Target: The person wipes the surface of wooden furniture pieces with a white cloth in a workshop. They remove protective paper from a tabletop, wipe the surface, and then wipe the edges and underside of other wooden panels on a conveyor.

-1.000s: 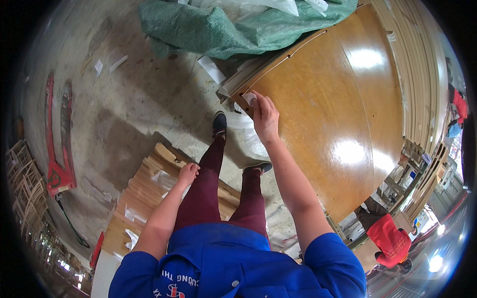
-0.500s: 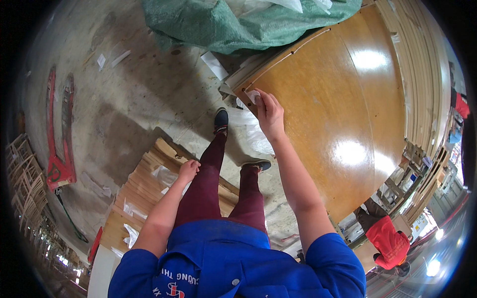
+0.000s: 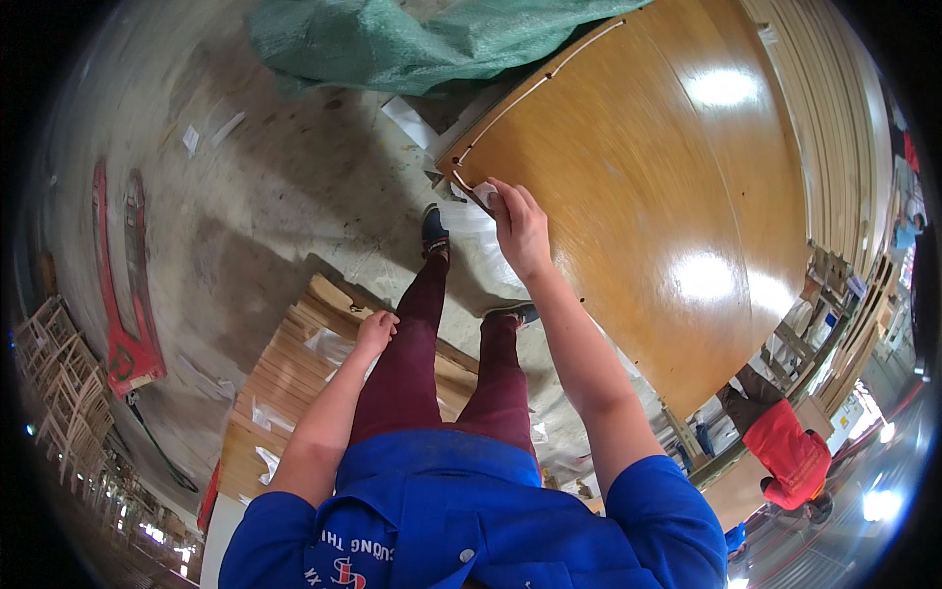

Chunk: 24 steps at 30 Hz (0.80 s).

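A large glossy brown wooden panel lies flat at my right, its near corner pointing toward me. My right hand is closed on a small pale pad pressed against the panel's near edge by that corner. My left hand hangs by my left thigh, fingers loosely curled, holding nothing, just above a stack of light wooden boards. My legs in dark red trousers stand between the stack and the panel.
A green tarp lies heaped past the panel's far corner. A red pallet jack stands on the concrete floor at left. A person in a red top bends at lower right. Pale slats line the right.
My right hand has slid with the pad along the panel's edge toward its corner. The left hand has stayed by my thigh.
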Each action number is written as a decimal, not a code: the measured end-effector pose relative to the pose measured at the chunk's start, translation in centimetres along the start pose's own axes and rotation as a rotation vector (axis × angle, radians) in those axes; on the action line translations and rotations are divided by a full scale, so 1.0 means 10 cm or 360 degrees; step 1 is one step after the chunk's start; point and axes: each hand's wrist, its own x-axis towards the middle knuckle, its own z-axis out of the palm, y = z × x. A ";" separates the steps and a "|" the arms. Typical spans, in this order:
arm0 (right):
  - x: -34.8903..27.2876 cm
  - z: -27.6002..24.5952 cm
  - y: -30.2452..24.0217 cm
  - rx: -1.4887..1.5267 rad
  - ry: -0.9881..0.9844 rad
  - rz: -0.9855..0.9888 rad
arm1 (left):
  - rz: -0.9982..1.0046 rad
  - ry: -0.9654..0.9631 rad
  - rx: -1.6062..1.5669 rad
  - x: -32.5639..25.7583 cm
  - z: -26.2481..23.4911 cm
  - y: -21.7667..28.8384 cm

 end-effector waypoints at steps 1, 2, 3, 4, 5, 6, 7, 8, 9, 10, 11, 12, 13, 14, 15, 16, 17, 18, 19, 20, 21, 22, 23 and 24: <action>-0.02 -0.01 0.00 0.0013 0.0001 0.0026 | -0.0002 -0.0003 0.0030 0.00 0.00 -0.01; -0.05 -0.02 0.01 0.0022 0.0007 0.0052 | 0.0001 -0.0009 0.0061 0.00 0.00 0.00; -0.06 -0.01 0.02 0.0026 0.0024 0.0040 | 0.0004 -0.0014 0.0092 0.01 0.01 0.01; -0.06 0.00 0.03 0.0032 0.0040 0.0028 | 0.0007 -0.0015 0.0091 0.01 0.01 0.02; -0.06 0.02 0.03 0.0040 0.0056 0.0014 | 0.0009 -0.0012 0.0090 0.00 0.01 0.04; -0.07 0.03 0.04 0.0029 0.0080 0.0019 | 0.0011 -0.0008 0.0088 0.00 0.01 0.06; -0.08 0.02 0.06 0.0024 0.0077 0.0016 | 0.0013 -0.0002 0.0095 -0.01 0.01 0.09; -0.08 0.02 0.07 0.0023 0.0072 0.0012 | 0.0012 0.0008 0.0102 -0.02 0.01 0.10; -0.09 0.01 0.07 0.0022 0.0067 0.0009 | 0.0011 0.0018 0.0109 -0.03 0.02 0.11; -0.11 0.00 0.08 0.0035 0.0082 0.0009 | 0.0023 0.0016 0.0084 -0.04 0.03 0.12; -0.13 -0.01 0.08 0.0051 0.0103 0.0013 | 0.0034 0.0015 0.0068 -0.05 0.04 0.10; -0.16 -0.03 0.08 0.0068 0.0125 0.0018 | 0.0044 0.0012 0.0052 -0.05 0.04 0.08; -0.19 -0.05 0.10 0.0066 0.0132 0.0020 | 0.0040 0.0019 0.0086 -0.06 0.04 0.07; -0.24 -0.08 0.12 0.0058 0.0134 0.0024 | 0.0034 0.0019 0.0113 -0.08 0.08 0.08; -0.30 -0.11 0.15 0.0049 0.0137 0.0028 | 0.0029 0.0018 0.0141 -0.10 0.12 0.09; -0.36 -0.14 0.18 0.0056 0.0154 0.0037 | 0.0023 0.0022 0.0181 -0.11 0.16 0.10; -0.42 -0.18 0.20 0.0063 0.0172 0.0045 | 0.0017 0.0026 0.0221 -0.13 0.20 0.11; -0.48 -0.22 0.23 0.0070 0.0191 0.0054 | 0.0013 0.0029 0.0261 -0.14 0.22 0.12; -0.54 -0.26 0.25 0.0062 0.0204 0.0084 | 0.0024 0.0009 0.0263 -0.14 0.25 0.13; -0.61 -0.30 0.27 0.0054 0.0216 0.0113 | 0.0034 -0.0012 0.0264 -0.14 0.28 0.14; -0.69 -0.35 0.30 0.0047 0.0229 0.0143 | 0.0044 -0.0033 0.0267 -0.14 0.31 0.14; -0.76 -0.40 0.32 0.0046 0.0239 0.0179 | 0.0057 -0.0045 0.0275 -0.13 0.34 0.15; -0.85 -0.45 0.35 0.0043 0.0249 0.0213 | 0.0072 -0.0058 0.0281 -0.13 0.38 0.18; -0.93 -0.50 0.39 0.0040 0.0259 0.0249 | 0.0086 -0.0072 0.0289 -0.12 0.42 0.20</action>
